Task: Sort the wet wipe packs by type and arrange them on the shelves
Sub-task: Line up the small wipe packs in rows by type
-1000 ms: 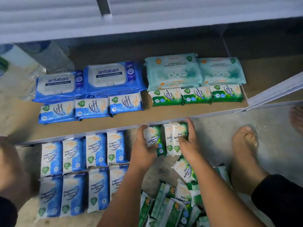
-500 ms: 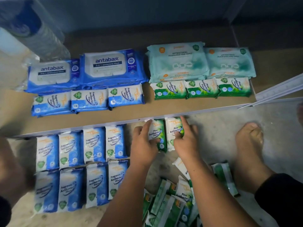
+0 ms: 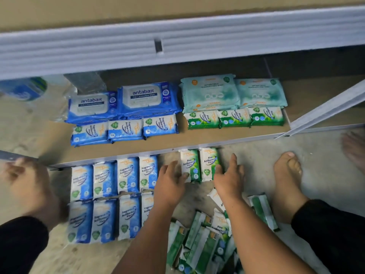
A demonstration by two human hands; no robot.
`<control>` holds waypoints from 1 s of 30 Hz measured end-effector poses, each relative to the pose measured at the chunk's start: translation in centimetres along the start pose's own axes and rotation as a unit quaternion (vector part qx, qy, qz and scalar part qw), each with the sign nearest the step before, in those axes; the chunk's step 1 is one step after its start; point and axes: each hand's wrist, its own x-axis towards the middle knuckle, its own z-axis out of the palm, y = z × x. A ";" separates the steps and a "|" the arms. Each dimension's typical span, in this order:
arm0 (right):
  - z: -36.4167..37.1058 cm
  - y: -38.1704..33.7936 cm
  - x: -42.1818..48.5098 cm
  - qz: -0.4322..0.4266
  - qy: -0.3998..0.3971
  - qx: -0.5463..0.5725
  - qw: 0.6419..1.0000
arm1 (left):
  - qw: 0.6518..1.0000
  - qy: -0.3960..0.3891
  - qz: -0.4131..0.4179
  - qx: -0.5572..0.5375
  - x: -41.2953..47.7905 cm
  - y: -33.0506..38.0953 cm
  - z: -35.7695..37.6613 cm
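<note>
On floor against shelf edge, two green pine packs side by side, flanked by left hand and right hand, fingers straight, seemingly touching, gripping nothing.

head view, looking steeply down, close to floor

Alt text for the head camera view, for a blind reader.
A person's left hand and right hand touch two green pine wipe packs lying side by side on the floor against the shelf edge. To their left, blue packs lie in two rows; a loose green pile waits below.
</note>
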 end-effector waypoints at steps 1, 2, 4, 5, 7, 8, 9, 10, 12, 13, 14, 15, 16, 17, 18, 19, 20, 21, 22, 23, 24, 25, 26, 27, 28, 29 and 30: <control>-0.5 0.2 -0.8 0.007 -0.007 -0.009 1.000 | 1.000 -0.010 -0.001 0.012 -0.9 0.0 -0.7; -1.2 0.4 -1.6 0.014 -0.019 -0.019 1.000 | 1.000 -0.019 -0.002 0.020 -1.9 -0.1 -1.2; -2.5 1.0 -3.3 0.021 -0.052 -0.030 0.998 | 0.998 -0.043 -0.020 0.036 -4.1 -0.3 -2.5; -3.2 1.4 -4.2 0.025 -0.070 -0.030 0.997 | 0.997 -0.059 -0.035 0.046 -5.4 -0.7 -3.0; -4.5 2.4 -6.2 0.034 -0.110 -0.018 0.993 | 0.991 -0.090 -0.060 0.073 -8.0 -1.8 -3.8; -5.2 2.9 -7.4 0.041 -0.126 -0.017 0.991 | 0.989 -0.096 -0.067 0.092 -9.4 -2.4 -4.1; -5.9 3.5 -8.7 0.046 -0.138 -0.021 0.989 | 0.986 -0.097 -0.078 0.108 -10.9 -2.9 -4.5; -6.5 3.9 -10.1 0.049 -0.147 -0.027 0.988 | 0.984 -0.101 -0.089 0.116 -12.2 -3.6 -4.7; -7.2 4.9 -12.8 0.058 -0.172 -0.037 0.983 | 0.979 -0.113 -0.114 0.126 -14.7 -4.5 -5.1; -7.2 5.4 -14.1 0.064 -0.184 -0.042 0.980 | 0.977 -0.117 -0.126 0.129 -15.8 -4.7 -5.2; -7.0 5.9 -15.4 0.070 -0.195 -0.040 0.977 | 0.977 -0.114 -0.133 0.124 -16.6 -5.0 -5.2; -6.5 6.6 -16.3 0.076 -0.202 -0.031 0.976 | 0.977 -0.110 -0.139 0.118 -17.4 -5.2 -5.3; -6.0 7.3 -17.1 0.085 -0.209 -0.027 0.974 | 0.979 -0.104 -0.140 0.108 -18.1 -5.4 -5.2; -5.5 7.8 -17.8 0.091 -0.210 -0.027 0.973 | 0.979 -0.103 -0.136 0.108 -18.6 -5.2 -5.3; -5.0 8.3 -18.2 0.097 -0.208 -0.027 0.973 | 0.980 -0.104 -0.126 0.112 -19.1 -5.1 -5.3; -4.7 8.5 -18.7 0.104 -0.207 -0.027 0.972 | 0.979 -0.112 -0.117 0.121 -19.4 -4.9 -5.4; -4.7 8.2 -19.1 0.113 -0.207 -0.022 0.972 | 0.978 -0.121 -0.111 0.127 -19.5 -5.0 -5.4; -4.5 8.0 -19.4 0.120 -0.206 -0.020 0.971 | 0.976 -0.130 -0.112 0.131 -19.4 -5.0 -5.4; -4.4 7.7 -19.6 0.123 -0.204 -0.025 0.971 | 0.975 -0.134 -0.110 0.139 -19.4 -5.2 -5.3; -4.3 7.3 -19.7 0.116 -0.200 -0.035 0.972 | 0.973 -0.136 -0.112 0.146 -19.2 -5.5 -5.3; -4.1 7.0 -19.5 0.102 -0.195 -0.049 0.974 | 0.971 -0.139 -0.115 0.154 -18.9 -5.8 -5.3; -3.8 6.8 -19.3 0.087 -0.189 -0.062 0.976 | 0.970 -0.143 -0.115 0.160 -18.6 -6.1 -5.1; -3.5 6.6 -19.0 0.076 -0.184 -0.073 0.977 | 0.969 -0.147 -0.107 0.169 -18.3 -6.4 -5.0; -3.1 6.5 -18.8 0.070 -0.179 -0.085 0.978 | 0.967 -0.150 -0.102 0.177 -17.9 -6.4 -4.8; -2.7 6.4 -18.5 0.067 -0.174 -0.096 0.978 | 0.968 -0.150 -0.100 0.176 -17.7 -6.4 -4.6; -2.3 6.4 -18.3 0.067 -0.171 -0.108 0.977 | 0.968 -0.152 -0.099 0.174 -17.4 -6.5 -4.2; -1.8 6.3 -18.2 0.067 -0.168 -0.121 0.976 | 0.968 -0.155 -0.099 0.170 -17.1 -6.7 -3.6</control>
